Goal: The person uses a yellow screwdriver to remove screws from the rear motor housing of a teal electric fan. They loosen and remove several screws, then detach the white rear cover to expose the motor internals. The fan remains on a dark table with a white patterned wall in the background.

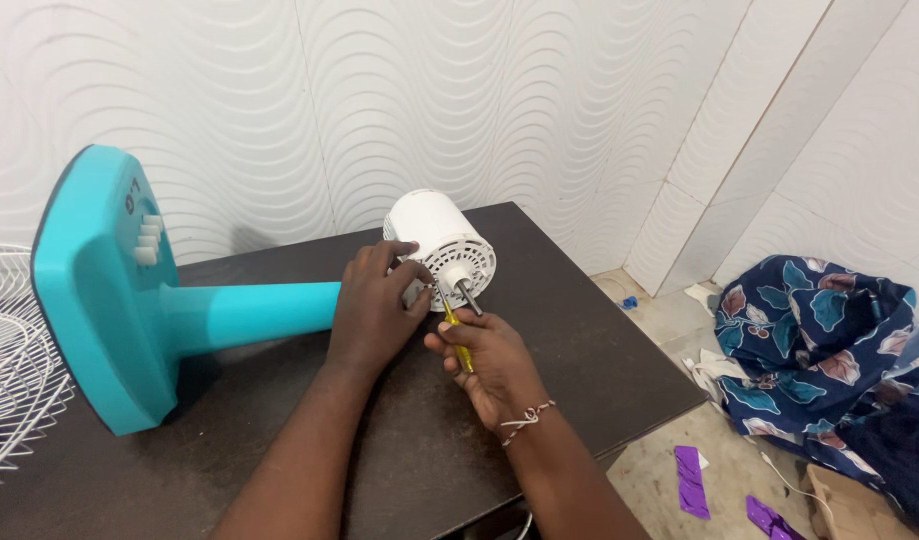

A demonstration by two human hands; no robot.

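Hiding the screwdriver (pixel 458 340) tip, left hand (pixel 373 312) covers the motor (pixel 442 246).

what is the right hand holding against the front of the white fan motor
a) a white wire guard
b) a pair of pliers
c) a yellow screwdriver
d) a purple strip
c: the right hand grips a yellow screwdriver whose tip meets the face of the white fan motor beside its metal shaft, while the left hand steadies the motor.
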